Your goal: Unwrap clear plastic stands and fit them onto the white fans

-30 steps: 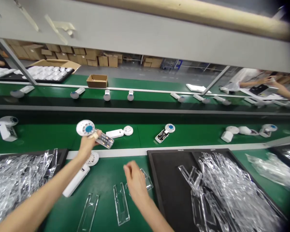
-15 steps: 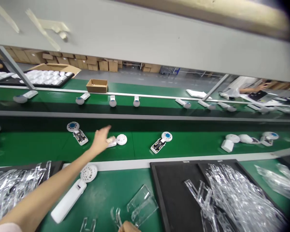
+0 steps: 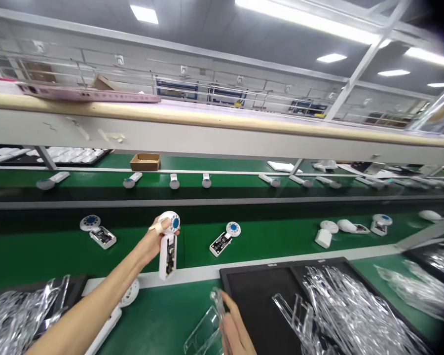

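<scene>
A white fan unit [image 3: 167, 256] with a round head and an exposed dark circuit board hangs from my left hand [image 3: 156, 236], its fingers closed around the head above the green belt. At the lower middle, my right hand [image 3: 235, 328] pinches a clear plastic part [image 3: 219, 305] held upright. Below it, other clear frames [image 3: 203, 333] lie on the green bench. A white fan [image 3: 107, 328] is partly hidden behind my left forearm. Similar open units rest on the belt to the left [image 3: 103, 236] and right [image 3: 221, 243].
Black trays with clear plastic parts stand at right [image 3: 259, 305] and lower left [image 3: 77, 291]. More white fans line the far belt, near a brown box [image 3: 145, 161]. A shelf [image 3: 207, 133] crosses above, carrying a pink flat object [image 3: 92, 94].
The view has tilted up. My left hand has picked up a fan unit from the belt and raised it. My right hand has come up with the clear part.
</scene>
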